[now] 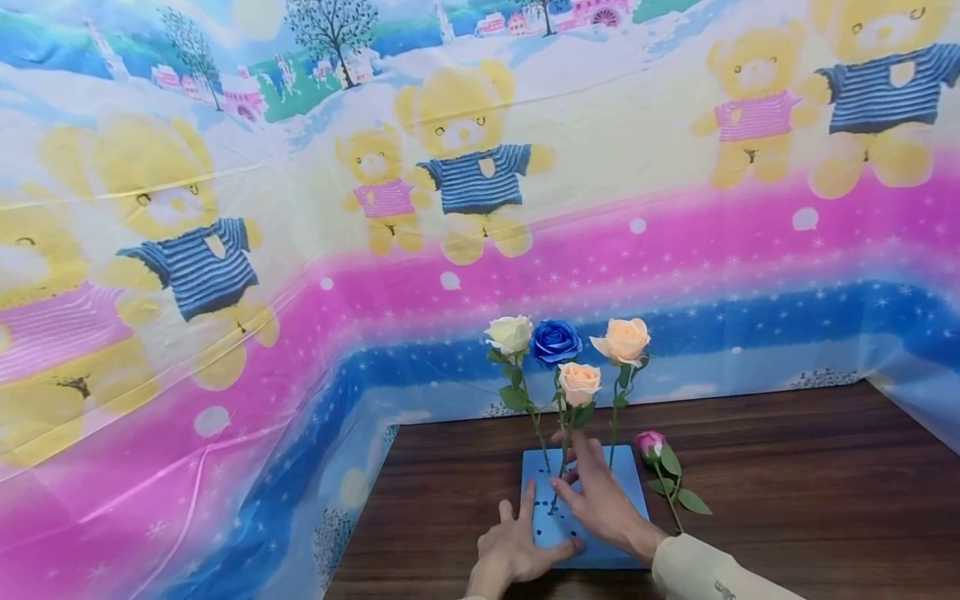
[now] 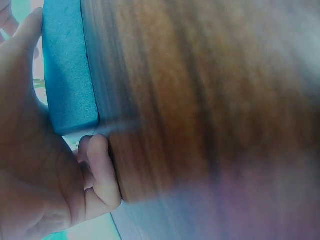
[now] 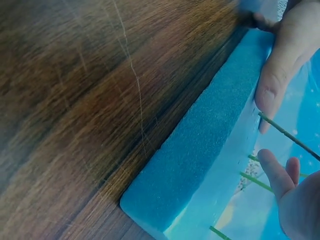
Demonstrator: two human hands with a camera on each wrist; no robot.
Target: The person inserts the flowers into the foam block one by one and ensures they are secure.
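A light-blue foam block [image 1: 600, 550] with small holes lies on the table. A white rose [image 1: 510, 333], a blue rose [image 1: 556, 342] and two peach roses, one at the back right [image 1: 627, 340] and one in front [image 1: 580, 383], stand upright over it on green stems. My left hand [image 1: 513, 546] grips the block's near left corner, thumb on top, other fingers along the side and partly curled [image 2: 102, 170]. Over the block, my right hand [image 1: 600, 496] has its thumb and fingers loosely extended around the front stems, with no pinch visible in the right wrist view.
A pink rose [image 1: 651, 444] with green leaves lies on the dark wooden table [image 1: 810, 483], right of the block. Behind the table hangs a printed cloth [image 1: 600, 242] with teddy bears.
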